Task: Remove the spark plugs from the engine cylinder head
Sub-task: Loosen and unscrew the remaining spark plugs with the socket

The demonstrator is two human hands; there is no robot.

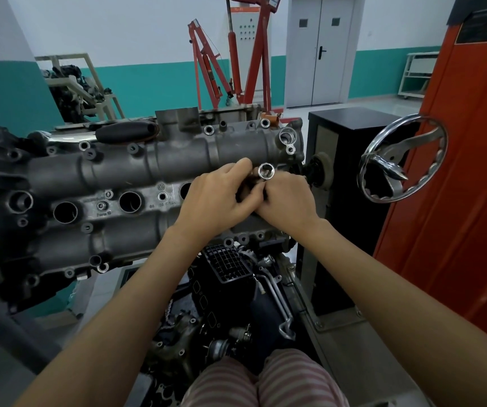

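Both hands meet over the right end of the cylinder head [154, 160], above the row of round plug wells. The left hand [221, 195] and the right hand [289, 198] are curled together around a chrome socket [266, 171], whose open mouth faces up toward the camera. Fingers of both hands are closed around the socket's lower part, so what sits under it is hidden (a plug may be inside, but that cannot be told).

Along the middle of the head, 3 wells show: one far left [65, 212], a second [130, 201] and a third [185, 189] partly behind the left hand. They look dark and open, with no coils or leads on them. Whether plugs remain deep inside cannot be seen. A fourth well would lie under the hands.

My judgement is that the work is at the rightmost well, with the socket lifted clear of it or about to go in. No removed plug lies anywhere in view, so how many are out is uncertain. A chrome handwheel [403, 158] stands to the right.
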